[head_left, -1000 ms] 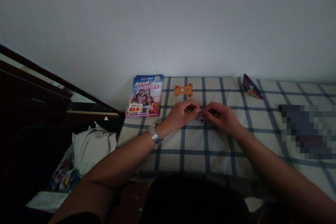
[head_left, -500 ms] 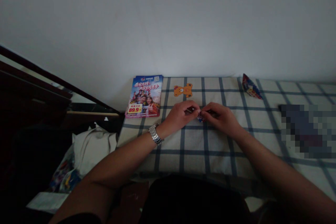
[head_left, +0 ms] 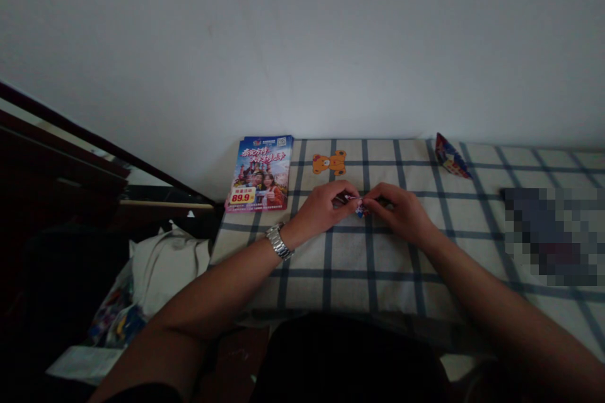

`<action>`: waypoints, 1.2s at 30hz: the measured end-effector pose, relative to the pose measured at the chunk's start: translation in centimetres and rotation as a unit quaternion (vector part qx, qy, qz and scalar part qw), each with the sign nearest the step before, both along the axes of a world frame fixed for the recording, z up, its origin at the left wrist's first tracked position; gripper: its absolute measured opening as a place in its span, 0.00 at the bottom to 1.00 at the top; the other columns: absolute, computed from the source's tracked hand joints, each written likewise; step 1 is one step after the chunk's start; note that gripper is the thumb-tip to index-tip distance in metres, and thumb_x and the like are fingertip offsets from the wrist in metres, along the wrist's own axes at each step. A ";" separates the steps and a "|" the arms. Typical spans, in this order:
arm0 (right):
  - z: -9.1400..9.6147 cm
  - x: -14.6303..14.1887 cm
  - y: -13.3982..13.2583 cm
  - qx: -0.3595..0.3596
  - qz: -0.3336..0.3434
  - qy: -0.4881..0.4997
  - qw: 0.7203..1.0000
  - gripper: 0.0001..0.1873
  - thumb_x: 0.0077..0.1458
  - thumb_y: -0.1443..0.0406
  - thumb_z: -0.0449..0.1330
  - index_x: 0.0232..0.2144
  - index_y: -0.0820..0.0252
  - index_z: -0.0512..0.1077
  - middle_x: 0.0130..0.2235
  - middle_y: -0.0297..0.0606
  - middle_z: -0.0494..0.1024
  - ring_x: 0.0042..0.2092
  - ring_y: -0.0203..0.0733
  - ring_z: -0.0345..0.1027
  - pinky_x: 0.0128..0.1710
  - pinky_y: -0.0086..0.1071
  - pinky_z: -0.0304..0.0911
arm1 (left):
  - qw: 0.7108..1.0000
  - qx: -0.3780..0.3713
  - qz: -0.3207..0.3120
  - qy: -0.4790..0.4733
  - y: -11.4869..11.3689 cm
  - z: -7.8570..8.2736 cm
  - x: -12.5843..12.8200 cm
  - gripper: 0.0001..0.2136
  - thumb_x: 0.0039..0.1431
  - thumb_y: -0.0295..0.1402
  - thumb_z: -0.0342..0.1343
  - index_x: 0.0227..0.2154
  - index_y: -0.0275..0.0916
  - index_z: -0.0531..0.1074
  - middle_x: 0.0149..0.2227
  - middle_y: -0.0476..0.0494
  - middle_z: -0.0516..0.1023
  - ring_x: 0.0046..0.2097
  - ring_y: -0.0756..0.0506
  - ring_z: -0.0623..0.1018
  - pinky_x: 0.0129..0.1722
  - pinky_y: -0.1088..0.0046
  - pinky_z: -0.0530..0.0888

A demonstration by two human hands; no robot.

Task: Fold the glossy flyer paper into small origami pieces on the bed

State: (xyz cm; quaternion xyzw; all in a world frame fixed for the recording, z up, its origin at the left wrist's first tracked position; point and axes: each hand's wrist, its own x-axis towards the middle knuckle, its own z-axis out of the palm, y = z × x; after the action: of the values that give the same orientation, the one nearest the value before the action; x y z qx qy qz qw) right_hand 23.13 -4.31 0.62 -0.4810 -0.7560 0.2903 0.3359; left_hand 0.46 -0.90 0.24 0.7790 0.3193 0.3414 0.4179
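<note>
Between my fingertips is a small piece of folded printed paper [head_left: 361, 210], blue, red and white, mostly covered by the fingers. My left hand [head_left: 333, 203] pinches it from the left, with a silver watch on that wrist. From the right, the thumb and fingers of my right hand [head_left: 396, 209] are closed on the same paper. Both hands nearly touch, low over the checked cloth [head_left: 347, 255]. Beyond them lies a flat orange teddy bear picture [head_left: 329, 163]. A stack of colourful flyers [head_left: 259, 173] rests to the left of my hands.
A folded paper piece [head_left: 451, 157] stands at the back right of the table. A blurred-out dark object [head_left: 543, 233] lies at the right. Behind rises a white wall [head_left: 331, 44]. Left of the table sits a pale bag [head_left: 165, 264], near dark wooden furniture [head_left: 57, 176].
My fingers have shifted slightly on the folded paper, and a little more of it shows between them. The flyers and the standing paper piece stay in place.
</note>
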 end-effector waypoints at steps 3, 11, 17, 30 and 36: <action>0.1 -0.1 -0.1 -0.005 0.004 0.002 1.000 0.13 0.69 0.55 0.60 0.35 0.54 0.77 0.35 0.38 0.82 0.37 0.44 0.75 0.38 0.38 0.67 | 1.000 0.027 0.001 0.014 0.0 0.0 0.0 0.04 0.69 0.34 0.59 0.39 0.40 0.76 0.38 0.48 0.80 0.39 0.50 0.79 0.41 0.74 0.75; -0.2 -0.2 0.0 -0.031 -0.025 0.043 0.998 0.13 0.66 0.53 0.63 0.42 0.53 0.81 0.39 0.39 0.85 0.40 0.46 0.78 0.40 0.38 0.70 | 0.999 0.038 0.029 0.006 0.3 0.0 -0.1 0.06 0.70 0.35 0.58 0.38 0.40 0.77 0.37 0.47 0.80 0.38 0.49 0.79 0.39 0.74 0.74; -0.5 0.1 0.0 -0.018 -0.043 0.041 0.998 0.12 0.66 0.54 0.64 0.39 0.55 0.80 0.37 0.38 0.84 0.38 0.44 0.78 0.38 0.36 0.70 | 0.998 0.043 0.039 0.006 0.4 -0.1 -0.3 0.06 0.70 0.34 0.57 0.37 0.40 0.75 0.36 0.48 0.79 0.37 0.50 0.78 0.38 0.75 0.74; 0.0 -0.1 -0.2 0.030 0.011 0.005 0.999 0.08 0.69 0.61 0.62 0.37 0.56 0.79 0.36 0.36 0.83 0.39 0.42 0.78 0.42 0.35 0.69 | 0.996 0.078 -0.001 0.047 0.1 0.1 -0.1 0.04 0.70 0.33 0.58 0.39 0.40 0.75 0.38 0.49 0.79 0.40 0.48 0.78 0.43 0.71 0.74; -0.1 -0.2 -0.2 0.035 0.019 0.013 0.999 0.08 0.69 0.61 0.62 0.37 0.55 0.79 0.36 0.35 0.83 0.38 0.41 0.78 0.41 0.34 0.70 | 0.993 0.107 0.001 0.044 0.2 0.1 -0.2 0.02 0.69 0.31 0.59 0.39 0.40 0.75 0.37 0.50 0.79 0.40 0.49 0.78 0.43 0.72 0.73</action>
State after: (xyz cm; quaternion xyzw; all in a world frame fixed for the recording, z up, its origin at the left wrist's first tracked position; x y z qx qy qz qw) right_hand 22.96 -4.52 0.57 -0.4508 -0.7701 0.2761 0.3570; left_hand 0.30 -0.73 0.30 0.8335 0.2994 0.3391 0.3171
